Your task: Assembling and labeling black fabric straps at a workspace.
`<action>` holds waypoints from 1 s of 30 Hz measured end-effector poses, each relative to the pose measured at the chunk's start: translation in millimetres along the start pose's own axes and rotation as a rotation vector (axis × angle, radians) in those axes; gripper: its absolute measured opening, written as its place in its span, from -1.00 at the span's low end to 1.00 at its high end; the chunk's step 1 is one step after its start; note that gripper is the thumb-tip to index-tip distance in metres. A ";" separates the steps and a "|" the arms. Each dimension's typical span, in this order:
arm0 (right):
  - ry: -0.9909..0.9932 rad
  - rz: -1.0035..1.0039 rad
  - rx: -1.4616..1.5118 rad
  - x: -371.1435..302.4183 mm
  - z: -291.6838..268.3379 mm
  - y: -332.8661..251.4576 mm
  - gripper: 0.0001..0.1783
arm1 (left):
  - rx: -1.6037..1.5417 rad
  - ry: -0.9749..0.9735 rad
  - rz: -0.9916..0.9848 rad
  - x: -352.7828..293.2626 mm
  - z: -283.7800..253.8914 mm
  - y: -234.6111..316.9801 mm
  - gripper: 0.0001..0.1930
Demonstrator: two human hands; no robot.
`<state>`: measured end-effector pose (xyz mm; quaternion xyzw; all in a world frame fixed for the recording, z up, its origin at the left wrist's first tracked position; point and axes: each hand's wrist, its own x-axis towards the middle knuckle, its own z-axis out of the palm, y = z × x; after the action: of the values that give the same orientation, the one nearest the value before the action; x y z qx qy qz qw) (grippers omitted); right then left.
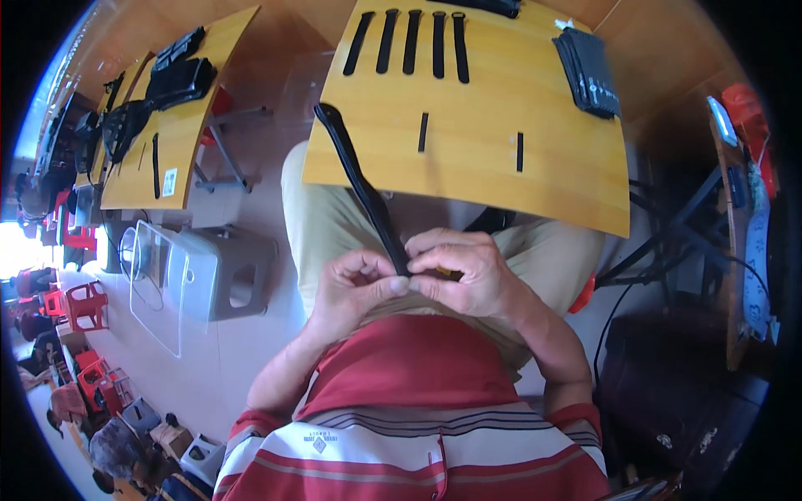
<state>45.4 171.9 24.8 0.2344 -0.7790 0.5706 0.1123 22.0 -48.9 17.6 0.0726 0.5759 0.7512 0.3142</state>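
A long black strap (368, 192) is pinched at its near end between the fingertips of both my hands, above my lap. Its far end reaches up to the left edge of the wooden table (468, 179). My left hand (355, 288) is closed, thumb and fingers on the strap's end. My right hand (468, 271) grips the same end from the other side, its thumb nearly meeting the left one. A small yellow patch shows under the right fingers; what it belongs to I cannot tell. Two short black strips (423, 132) lie apart on the tabletop.
Several black straps (411, 42) lie in a row at the table's far side. A stack of dark flat pouches (587, 73) sits at its right edge. Left of me stand a grey plastic stool (230, 271) and another table (180, 125) with black bags.
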 end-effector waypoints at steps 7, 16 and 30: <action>-0.010 0.059 -0.011 -5.2 -0.4 -3.7 -0.76 | 0.032 -0.046 0.048 0.2 2.1 -2.5 -0.90; -0.015 0.089 -0.053 -10.0 3.5 4.3 -0.81 | 0.086 -0.029 0.050 0.3 0.5 -8.9 -0.89; -0.034 0.117 -0.031 -11.4 1.3 7.0 -0.80 | 0.067 -0.010 0.027 2.4 -0.1 -16.1 -0.90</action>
<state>51.9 175.0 13.5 0.1963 -0.8019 0.5600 0.0691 26.4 -45.4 2.3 0.0946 0.5982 0.7354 0.3040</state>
